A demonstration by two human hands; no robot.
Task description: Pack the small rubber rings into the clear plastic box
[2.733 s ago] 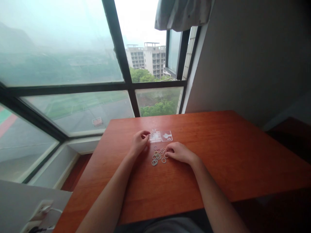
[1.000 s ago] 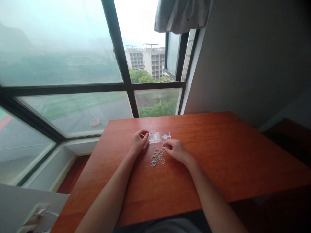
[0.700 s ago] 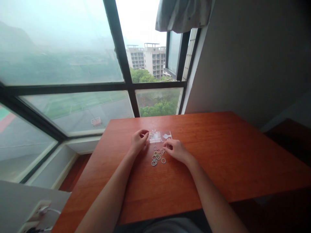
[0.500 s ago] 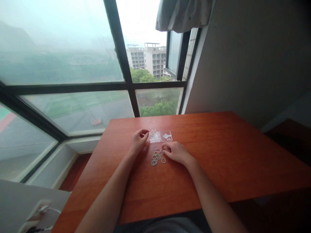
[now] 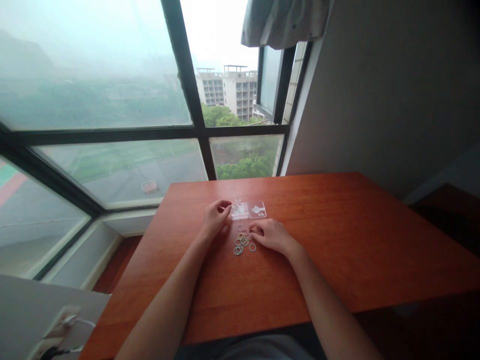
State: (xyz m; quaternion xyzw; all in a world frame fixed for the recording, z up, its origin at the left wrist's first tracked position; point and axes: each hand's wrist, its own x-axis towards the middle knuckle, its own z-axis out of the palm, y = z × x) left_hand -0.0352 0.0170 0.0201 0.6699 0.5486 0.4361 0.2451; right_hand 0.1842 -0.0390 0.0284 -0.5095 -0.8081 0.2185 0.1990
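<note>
Worktop (image 5: 348,245), glossy red-brown wood. Towards its far edge: clear rectangular box (image 5: 240,212); left hand (image 5: 216,220) curled alongside. Between box and near edge: thin round rings (image 5: 244,241), loosely grouped; right hand (image 5: 274,235) curled over some. Whether either grips, I cannot tell from here.

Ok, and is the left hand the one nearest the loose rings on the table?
No, the right hand is at the edge of the loose rings, while the left hand is beside the clear box.
</note>
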